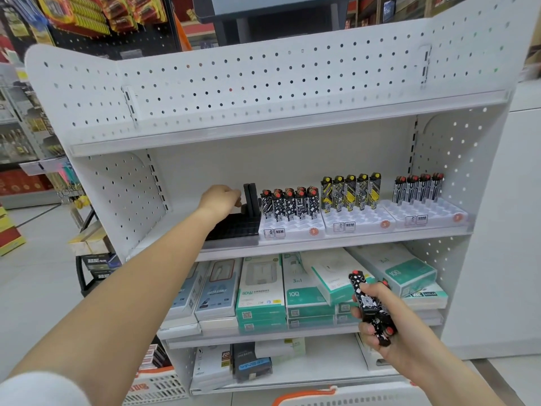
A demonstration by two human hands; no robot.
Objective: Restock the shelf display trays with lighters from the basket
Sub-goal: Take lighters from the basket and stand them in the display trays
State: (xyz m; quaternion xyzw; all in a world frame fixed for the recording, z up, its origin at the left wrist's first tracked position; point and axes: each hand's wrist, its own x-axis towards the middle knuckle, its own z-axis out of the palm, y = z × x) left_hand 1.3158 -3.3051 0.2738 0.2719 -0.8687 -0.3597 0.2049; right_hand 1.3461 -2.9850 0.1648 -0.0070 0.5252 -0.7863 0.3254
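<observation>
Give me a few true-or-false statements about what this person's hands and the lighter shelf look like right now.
1. The left hand reaches to the black tray. True.
2. The right hand is empty. False: it holds black-and-white patterned lighters.
3. The yellow-and-black lighters stand in a white tray. True.
4. Every white tray is full. False: their front slots are empty.
5. The top shelf is crowded with lighters. False: nothing shows on it.

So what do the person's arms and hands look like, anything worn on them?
Both forearms are bare. The left hand and right hand wear no gloves, and no rings or watch show. A white sleeve edge appears at the left upper arm, bottom corner; no sleeve shows on the right.
</observation>
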